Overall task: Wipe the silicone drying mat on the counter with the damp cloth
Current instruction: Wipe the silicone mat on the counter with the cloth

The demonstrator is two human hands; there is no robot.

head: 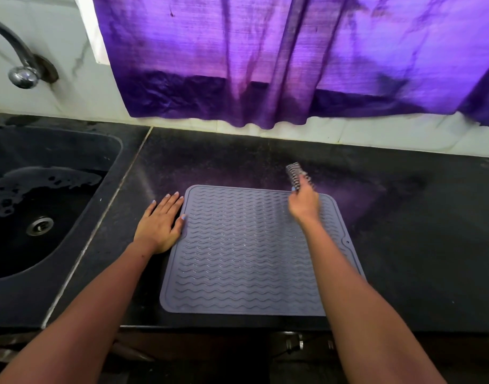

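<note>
i see the grey mat (251, 253) flat on the black counter (404, 231), right of the sink (44, 203). left hand (160, 223) flat, fingers straight, at its left edge — right hand (304, 202) over the far right corner, fingers gripping a blurred patterned cloth (296, 172).

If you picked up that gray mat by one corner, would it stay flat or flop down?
The mat would probably flop: it looks thin and lies flush on the counter. Its wavy ridges suggest soft, grippy rubber. The left hand resting at its edge hints it might slide.
</note>
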